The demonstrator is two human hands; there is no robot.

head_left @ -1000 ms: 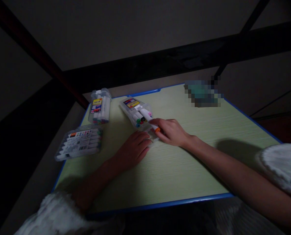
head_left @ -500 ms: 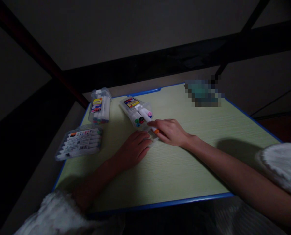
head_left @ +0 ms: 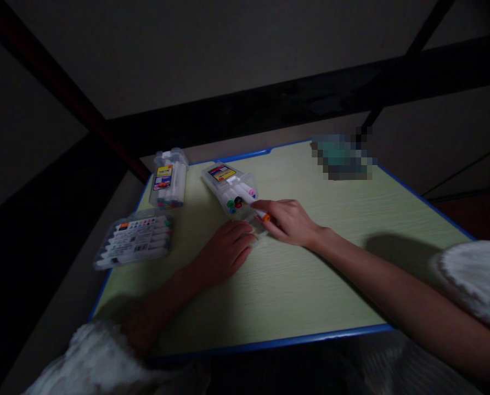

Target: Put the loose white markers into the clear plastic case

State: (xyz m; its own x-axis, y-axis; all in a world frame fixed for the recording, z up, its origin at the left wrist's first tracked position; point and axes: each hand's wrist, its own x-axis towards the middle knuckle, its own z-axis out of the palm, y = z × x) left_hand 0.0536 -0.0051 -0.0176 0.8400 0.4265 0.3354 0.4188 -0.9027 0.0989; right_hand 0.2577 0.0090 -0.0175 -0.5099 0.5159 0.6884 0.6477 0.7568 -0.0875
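Note:
My right hand (head_left: 288,220) pinches a white marker with an orange cap (head_left: 266,217) between thumb and fingers. Its far end points toward the open mouth of a clear plastic marker case (head_left: 215,189). Inside that case lie several white markers with green, black, red, blue and pink ends (head_left: 238,201). The case lies on the table with its yellow label (head_left: 224,173) facing up. My left hand (head_left: 228,249) is closed over the case's clear flip lid (head_left: 258,226), its fingertips pressing on the plastic. Whether the marker's far end is inside the case is hard to see.
To the left stands or lies a second clear marker case (head_left: 169,181), and nearer me a third, wider one (head_left: 134,238) overhangs the left edge. A blurred greenish object (head_left: 339,156) sits at the back right. The pale table (head_left: 310,296) has a blue rim.
The orange-capped marker has shifted slightly to the right and lies at a flatter angle, with less of its white barrel showing over the case. My left hand stays nearly still.

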